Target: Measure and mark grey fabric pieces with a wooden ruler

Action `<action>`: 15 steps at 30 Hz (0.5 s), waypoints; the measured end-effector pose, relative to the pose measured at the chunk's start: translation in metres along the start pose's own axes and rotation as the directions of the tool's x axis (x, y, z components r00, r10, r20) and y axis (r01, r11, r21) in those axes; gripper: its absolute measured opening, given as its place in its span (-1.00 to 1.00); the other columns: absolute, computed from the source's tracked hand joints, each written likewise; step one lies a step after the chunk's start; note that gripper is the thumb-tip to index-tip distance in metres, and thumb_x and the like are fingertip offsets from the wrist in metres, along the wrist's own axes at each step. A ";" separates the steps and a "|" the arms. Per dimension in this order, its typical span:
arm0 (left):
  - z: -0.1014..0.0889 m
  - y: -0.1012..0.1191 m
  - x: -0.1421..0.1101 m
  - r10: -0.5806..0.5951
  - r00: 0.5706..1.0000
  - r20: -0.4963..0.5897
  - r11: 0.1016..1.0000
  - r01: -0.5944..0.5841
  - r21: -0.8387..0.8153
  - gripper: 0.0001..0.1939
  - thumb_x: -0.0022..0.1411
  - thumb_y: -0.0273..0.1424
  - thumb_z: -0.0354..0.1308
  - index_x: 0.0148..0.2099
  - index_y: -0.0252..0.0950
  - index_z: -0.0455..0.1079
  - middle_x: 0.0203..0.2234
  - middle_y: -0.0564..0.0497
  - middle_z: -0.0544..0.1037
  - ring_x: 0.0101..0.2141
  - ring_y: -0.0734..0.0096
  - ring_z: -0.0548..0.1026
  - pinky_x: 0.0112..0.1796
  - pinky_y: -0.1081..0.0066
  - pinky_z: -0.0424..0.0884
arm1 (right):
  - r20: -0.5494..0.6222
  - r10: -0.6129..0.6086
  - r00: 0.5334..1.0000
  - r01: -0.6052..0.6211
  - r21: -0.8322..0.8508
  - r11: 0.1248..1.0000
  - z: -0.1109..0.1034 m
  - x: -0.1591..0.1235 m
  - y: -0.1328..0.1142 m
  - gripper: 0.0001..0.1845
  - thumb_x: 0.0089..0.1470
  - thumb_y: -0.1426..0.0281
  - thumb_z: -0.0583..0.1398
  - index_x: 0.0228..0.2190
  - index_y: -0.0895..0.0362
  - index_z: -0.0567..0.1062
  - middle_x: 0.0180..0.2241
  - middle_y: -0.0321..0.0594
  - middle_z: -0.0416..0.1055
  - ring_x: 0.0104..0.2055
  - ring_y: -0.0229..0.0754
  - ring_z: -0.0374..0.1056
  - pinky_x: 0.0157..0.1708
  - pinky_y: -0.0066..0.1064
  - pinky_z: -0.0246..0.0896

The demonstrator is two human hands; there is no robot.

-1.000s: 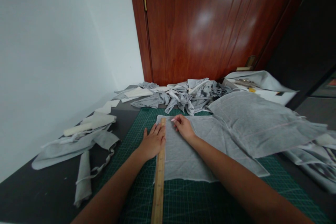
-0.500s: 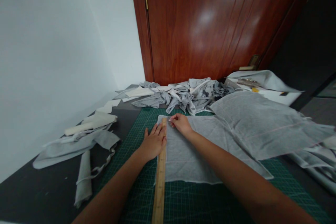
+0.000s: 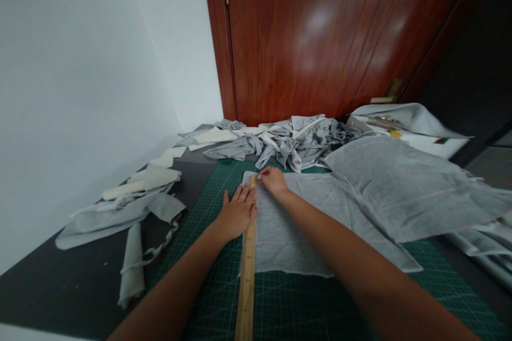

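Note:
A wooden ruler (image 3: pixel 248 272) lies lengthwise along the left side of a thin grey cloth (image 3: pixel 296 250), running past its near edge. My left hand (image 3: pixel 236 214) presses flat on the ruler's upper part, fingers spread and partly on the cloth. Near the far end of the ruler, my right hand (image 3: pixel 272 180) is closed in a pinch on a small white piece (image 3: pixel 260 176), too small to name surely. Its fingertips are at the cloth beside the ruler's right edge. The right forearm covers part of the cloth.
Under the cloth is a green gridded cutting mat (image 3: pixel 208 208) on a dark table (image 3: pixel 36 277). Another grey cloth (image 3: pixel 404 186) overlaps at right. A scrap heap (image 3: pixel 280 144) lies by the door (image 3: pixel 304 37), a white box (image 3: pixel 428 146) at back right, rolled cloth (image 3: pixel 132 266) at left.
My right fingertips have shifted slightly toward the ruler's far end. My left hand stays pressed on the ruler. The whole view has moved a little.

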State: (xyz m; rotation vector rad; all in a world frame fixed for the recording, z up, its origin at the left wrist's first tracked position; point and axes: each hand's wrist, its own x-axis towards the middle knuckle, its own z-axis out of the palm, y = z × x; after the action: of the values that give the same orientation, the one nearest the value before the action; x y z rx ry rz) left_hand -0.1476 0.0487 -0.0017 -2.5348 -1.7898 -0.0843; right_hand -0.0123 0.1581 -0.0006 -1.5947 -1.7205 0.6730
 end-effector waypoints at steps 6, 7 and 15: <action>-0.001 0.001 -0.001 -0.004 1.000 0.005 1.000 0.004 0.008 -0.46 0.35 -0.32 -0.30 0.34 -0.30 -0.05 0.30 -0.13 0.03 0.29 0.05 -0.11 0.13 -0.23 -0.04 | 0.000 -0.023 1.000 0.023 -0.113 0.993 -0.003 -0.001 -0.009 -0.78 -0.06 0.57 0.16 -0.35 0.22 0.59 -0.35 -0.09 0.56 -0.26 -0.17 0.47 -0.19 -0.48 0.24; -0.001 0.001 -0.001 -0.004 1.000 0.005 1.000 0.004 0.009 -0.46 0.35 -0.32 -0.30 0.34 -0.29 -0.05 0.30 -0.13 0.03 0.29 0.05 -0.10 0.13 -0.23 -0.04 | -0.001 -0.033 0.999 0.032 -0.130 0.991 -0.003 -0.001 -0.010 -0.78 -0.05 0.57 0.16 -0.35 0.21 0.59 -0.31 -0.08 0.56 -0.21 -0.16 0.46 -0.17 -0.47 0.23; 0.003 -0.001 0.001 -0.014 1.000 0.000 1.000 0.014 0.015 -0.44 0.35 -0.31 -0.30 0.35 -0.31 -0.09 0.31 -0.13 0.02 0.29 0.05 -0.12 0.14 -0.22 -0.06 | 0.026 -0.095 0.995 0.099 -0.223 0.970 -0.006 -0.003 -0.013 -0.78 -0.03 0.56 0.17 -0.34 0.20 0.60 -0.23 -0.07 0.55 -0.14 -0.12 0.44 -0.12 -0.44 0.22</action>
State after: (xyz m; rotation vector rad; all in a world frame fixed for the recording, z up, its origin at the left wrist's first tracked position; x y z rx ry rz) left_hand -0.1477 0.0501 -0.0050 -2.5124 -1.8007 -0.0706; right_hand -0.0157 0.1533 0.0125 -1.6452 -1.9275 0.4568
